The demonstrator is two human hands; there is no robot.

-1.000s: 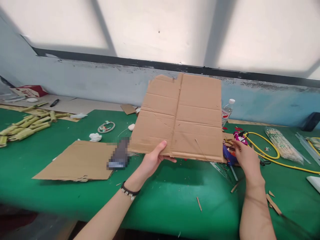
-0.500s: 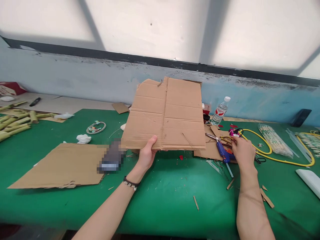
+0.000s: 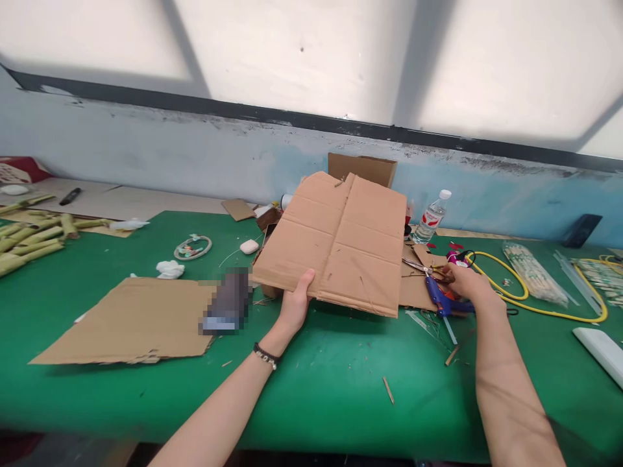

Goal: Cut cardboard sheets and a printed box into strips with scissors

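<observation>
My left hand (image 3: 296, 310) is closed on the near edge of a folded brown cardboard sheet (image 3: 335, 240), thumb on top and fingers underneath. The sheet tilts above the table, its right side lower. Over at the right, my right hand (image 3: 470, 283) has its fingers closed at the handles of scissors (image 3: 428, 270), whose metal blades point left. Just below them lies a blue glue gun (image 3: 440, 299) with a clear stick. Under these tools is another cardboard piece (image 3: 411, 295). The raised sheet partly hides things behind it.
A flat cardboard sheet (image 3: 141, 321) and a pixelated dark object (image 3: 226, 301) lie left on the green table (image 3: 311, 402). A water bottle (image 3: 432, 217) stands near the wall. A yellow cord (image 3: 540, 314) loops at right, near bagged sticks (image 3: 533, 272). Green stalks (image 3: 36, 237) lie far left.
The cardboard sheet in my left hand has tipped flatter and turned, its right corner dropping. A white case and a cardboard panel behind it show more. My right hand stays by the scissors.
</observation>
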